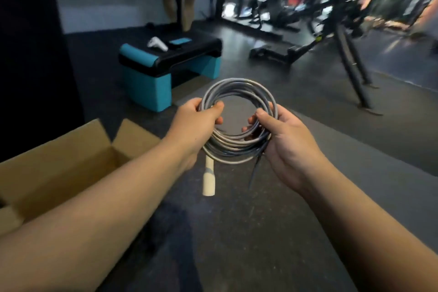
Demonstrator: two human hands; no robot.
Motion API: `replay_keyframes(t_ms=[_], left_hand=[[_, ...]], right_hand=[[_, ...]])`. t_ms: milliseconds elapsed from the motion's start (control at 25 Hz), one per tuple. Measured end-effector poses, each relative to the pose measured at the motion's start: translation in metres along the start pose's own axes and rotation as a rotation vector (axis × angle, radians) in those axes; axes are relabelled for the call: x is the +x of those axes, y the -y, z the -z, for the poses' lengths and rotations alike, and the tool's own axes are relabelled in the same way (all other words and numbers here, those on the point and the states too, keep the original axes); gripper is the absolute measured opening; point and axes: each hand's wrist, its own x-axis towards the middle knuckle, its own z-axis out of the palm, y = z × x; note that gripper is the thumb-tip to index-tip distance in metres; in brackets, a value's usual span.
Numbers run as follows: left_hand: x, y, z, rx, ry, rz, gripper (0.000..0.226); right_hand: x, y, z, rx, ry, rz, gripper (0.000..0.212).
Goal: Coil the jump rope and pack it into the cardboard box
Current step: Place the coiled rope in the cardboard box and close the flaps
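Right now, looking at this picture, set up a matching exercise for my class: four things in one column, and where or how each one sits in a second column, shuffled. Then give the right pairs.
Things
1. jump rope
2. cardboard box
3. pale handle
4. white controller

Places or states
A. lies on the black and teal step bench
B. hangs below the coil
C. stands open on the floor at the left
D. coiled, held by the left hand and the right hand

Pairs: 1-D, 2-C, 3-B, 4-A
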Motion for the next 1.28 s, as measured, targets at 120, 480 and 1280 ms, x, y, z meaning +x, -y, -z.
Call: replay_keyframes(t_ms=[120,480,1280], left_hand=[[-0.007,-0.038,0.085,-0.003,-0.196,0.079,0.019],[-0.032,-0.102,0.230,-0.083,-0.613,0.473,0.020],[0.135,0.215,0.307,-0.084,-0.785,0.874,0.023]], right_hand=[[0.003,0.018,-0.092,0.082,0.111,-0.194,0.016],[0.004,0.064,-0.265,-0.046,0.375,-0.550,0.026],[0.144,-0.312,-0.335,-0.506,0.400,-0.903,0.026]])
